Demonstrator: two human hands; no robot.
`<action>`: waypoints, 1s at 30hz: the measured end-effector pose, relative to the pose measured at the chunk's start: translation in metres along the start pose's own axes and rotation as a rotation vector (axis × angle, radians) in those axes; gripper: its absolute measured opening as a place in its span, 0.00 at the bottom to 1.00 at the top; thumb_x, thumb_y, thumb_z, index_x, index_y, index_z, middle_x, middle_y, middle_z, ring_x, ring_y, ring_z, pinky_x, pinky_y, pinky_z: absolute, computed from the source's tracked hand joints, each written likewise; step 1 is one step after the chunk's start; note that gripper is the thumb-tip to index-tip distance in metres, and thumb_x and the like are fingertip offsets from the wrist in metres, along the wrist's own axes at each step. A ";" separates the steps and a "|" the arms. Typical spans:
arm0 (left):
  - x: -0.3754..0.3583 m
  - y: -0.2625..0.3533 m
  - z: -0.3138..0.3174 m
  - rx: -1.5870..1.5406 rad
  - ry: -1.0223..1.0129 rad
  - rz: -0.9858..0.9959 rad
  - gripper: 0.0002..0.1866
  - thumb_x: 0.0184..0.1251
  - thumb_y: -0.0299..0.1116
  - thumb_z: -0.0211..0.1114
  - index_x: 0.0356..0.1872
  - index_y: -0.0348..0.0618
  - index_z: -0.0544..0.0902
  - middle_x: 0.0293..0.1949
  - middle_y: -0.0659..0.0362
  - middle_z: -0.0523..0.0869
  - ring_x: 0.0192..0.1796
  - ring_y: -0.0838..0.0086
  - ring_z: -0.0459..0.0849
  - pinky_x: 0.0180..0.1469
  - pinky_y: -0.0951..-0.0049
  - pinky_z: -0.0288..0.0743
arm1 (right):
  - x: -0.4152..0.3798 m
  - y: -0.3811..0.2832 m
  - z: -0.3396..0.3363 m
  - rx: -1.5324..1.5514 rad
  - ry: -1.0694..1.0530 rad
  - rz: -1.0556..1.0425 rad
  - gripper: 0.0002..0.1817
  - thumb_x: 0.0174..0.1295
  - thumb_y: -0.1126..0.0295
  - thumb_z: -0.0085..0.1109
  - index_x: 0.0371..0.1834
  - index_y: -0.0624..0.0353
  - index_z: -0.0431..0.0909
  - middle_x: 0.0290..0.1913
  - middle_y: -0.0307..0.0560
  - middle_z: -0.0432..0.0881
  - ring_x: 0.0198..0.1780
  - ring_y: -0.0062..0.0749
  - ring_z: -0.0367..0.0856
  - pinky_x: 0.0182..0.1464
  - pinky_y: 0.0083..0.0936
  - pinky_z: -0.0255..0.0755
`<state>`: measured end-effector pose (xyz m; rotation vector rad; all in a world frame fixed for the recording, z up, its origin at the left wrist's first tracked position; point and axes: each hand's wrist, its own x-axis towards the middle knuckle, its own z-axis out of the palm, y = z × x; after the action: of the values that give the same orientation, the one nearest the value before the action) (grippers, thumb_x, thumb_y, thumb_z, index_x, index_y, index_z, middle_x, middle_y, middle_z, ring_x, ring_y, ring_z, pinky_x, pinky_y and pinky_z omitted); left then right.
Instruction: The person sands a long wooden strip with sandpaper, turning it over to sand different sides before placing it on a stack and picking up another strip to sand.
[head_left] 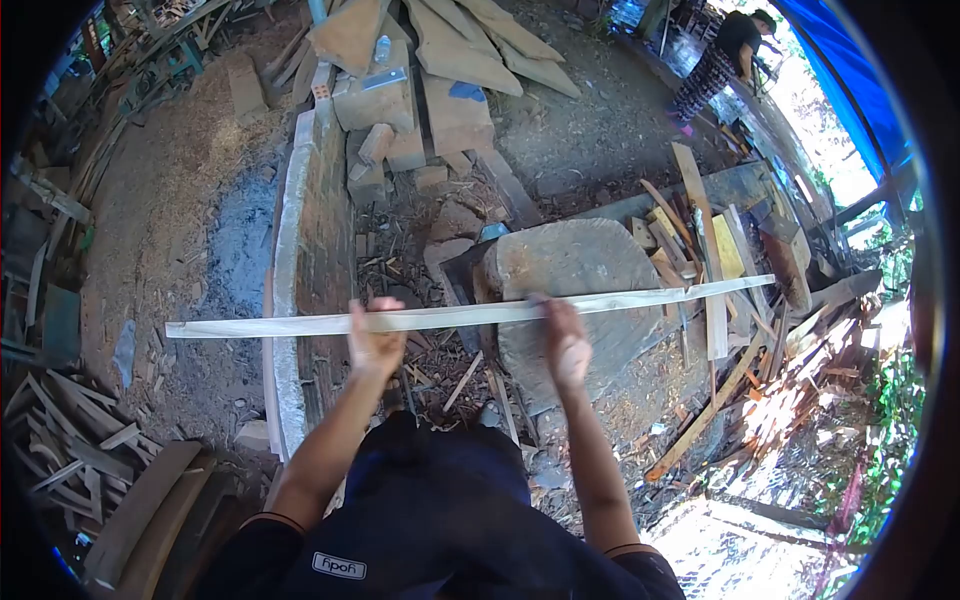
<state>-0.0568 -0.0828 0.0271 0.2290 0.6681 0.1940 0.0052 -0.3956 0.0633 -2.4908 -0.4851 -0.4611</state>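
A long, pale, narrow wooden strip (450, 316) lies across the view in front of me, its left end beyond the low wall and its right end over the wood pile. My left hand (376, 338) is wrapped round the strip left of its middle, thumb and fingers on both sides. My right hand (567, 345) is at the strip farther right, blurred by motion, with a small dark thing at its fingertips that I cannot make out. Below the strip on the right sits a big flat-topped wooden block (580, 258).
A low wall (292, 230) runs front to back on the left. Wood scraps (75, 440) lie at the lower left, planks (715, 250) at the right. Stone-like slabs (450, 50) and a bottle (382, 50) stand ahead. Another person (722, 65) bends over at the upper right.
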 end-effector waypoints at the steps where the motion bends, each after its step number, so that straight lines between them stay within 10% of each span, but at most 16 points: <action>1: 0.020 0.038 -0.042 0.091 -0.202 -0.066 0.24 0.75 0.59 0.57 0.37 0.46 0.83 0.38 0.58 0.88 0.41 0.66 0.87 0.46 0.66 0.85 | 0.001 0.020 -0.007 -0.014 0.079 0.067 0.18 0.59 0.78 0.58 0.53 0.56 0.84 0.44 0.51 0.86 0.48 0.51 0.84 0.54 0.41 0.78; 3: 0.021 0.077 -0.046 0.037 -0.086 0.140 0.20 0.78 0.54 0.55 0.41 0.48 0.81 0.40 0.61 0.88 0.44 0.68 0.88 0.48 0.67 0.85 | -0.011 0.068 0.005 -0.173 0.190 0.085 0.18 0.60 0.77 0.57 0.53 0.56 0.84 0.43 0.50 0.85 0.47 0.50 0.84 0.54 0.40 0.77; 4: 0.051 0.103 -0.079 0.055 -0.651 0.150 0.15 0.79 0.49 0.56 0.45 0.49 0.81 0.43 0.62 0.88 0.49 0.68 0.87 0.56 0.65 0.83 | -0.013 0.080 0.011 -0.325 0.294 0.096 0.18 0.61 0.77 0.57 0.54 0.55 0.84 0.43 0.50 0.85 0.45 0.50 0.83 0.53 0.40 0.76; 5: 0.034 0.107 -0.056 0.066 0.036 0.273 0.14 0.80 0.48 0.56 0.47 0.49 0.80 0.47 0.63 0.88 0.55 0.69 0.85 0.63 0.64 0.78 | -0.009 0.061 0.003 -0.204 0.171 0.140 0.17 0.63 0.76 0.56 0.55 0.56 0.83 0.47 0.50 0.85 0.50 0.49 0.83 0.58 0.38 0.75; 8: 0.045 0.089 -0.056 0.072 0.006 0.323 0.15 0.79 0.49 0.58 0.49 0.50 0.81 0.49 0.62 0.88 0.56 0.69 0.84 0.63 0.64 0.78 | -0.024 0.011 0.041 -0.125 0.229 -0.227 0.17 0.66 0.77 0.53 0.56 0.60 0.83 0.53 0.53 0.87 0.53 0.46 0.85 0.60 0.37 0.77; 10: 0.050 0.070 -0.063 0.079 -0.156 0.299 0.16 0.77 0.50 0.60 0.50 0.51 0.81 0.50 0.63 0.88 0.57 0.68 0.85 0.63 0.65 0.78 | -0.027 -0.041 0.058 -0.006 -0.054 -0.148 0.16 0.68 0.75 0.52 0.57 0.60 0.81 0.61 0.54 0.83 0.67 0.46 0.78 0.72 0.39 0.69; 14: 0.008 0.066 -0.049 0.186 -0.003 0.080 0.18 0.76 0.51 0.60 0.54 0.51 0.80 0.52 0.65 0.87 0.56 0.68 0.85 0.60 0.67 0.79 | -0.011 -0.037 0.023 0.034 -0.110 -0.170 0.19 0.60 0.77 0.59 0.57 0.59 0.82 0.58 0.52 0.85 0.63 0.46 0.82 0.69 0.38 0.72; 17: 0.053 0.133 -0.121 0.135 -0.756 0.164 0.19 0.77 0.52 0.58 0.55 0.49 0.79 0.56 0.61 0.85 0.58 0.69 0.84 0.60 0.68 0.80 | 0.004 0.011 -0.013 0.066 -0.051 -0.019 0.19 0.61 0.75 0.60 0.56 0.56 0.83 0.55 0.52 0.86 0.58 0.45 0.84 0.66 0.39 0.74; 18: 0.044 0.138 -0.115 0.135 -0.754 0.163 0.19 0.77 0.52 0.58 0.55 0.49 0.79 0.56 0.61 0.85 0.58 0.69 0.84 0.60 0.68 0.80 | -0.003 0.034 -0.010 -0.084 0.064 -0.022 0.17 0.62 0.76 0.59 0.54 0.56 0.84 0.52 0.51 0.86 0.54 0.46 0.85 0.64 0.39 0.75; 20: 0.014 0.148 -0.092 0.129 0.091 0.416 0.20 0.78 0.52 0.57 0.55 0.48 0.78 0.58 0.60 0.83 0.61 0.68 0.82 0.65 0.65 0.78 | -0.007 0.044 -0.001 -0.230 0.200 0.058 0.15 0.63 0.78 0.56 0.51 0.58 0.85 0.50 0.51 0.87 0.52 0.48 0.85 0.64 0.37 0.75; 30: 0.022 0.116 -0.107 0.060 -0.210 0.259 0.17 0.81 0.47 0.54 0.55 0.46 0.78 0.56 0.60 0.83 0.62 0.67 0.81 0.68 0.61 0.74 | -0.014 -0.073 0.029 0.065 -0.070 -0.275 0.14 0.63 0.75 0.56 0.51 0.60 0.83 0.55 0.50 0.85 0.57 0.46 0.82 0.64 0.40 0.73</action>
<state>-0.1199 0.0495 -0.0362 0.3887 0.4349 0.3923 -0.0324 -0.3252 0.0675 -2.3936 -0.8635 -0.4567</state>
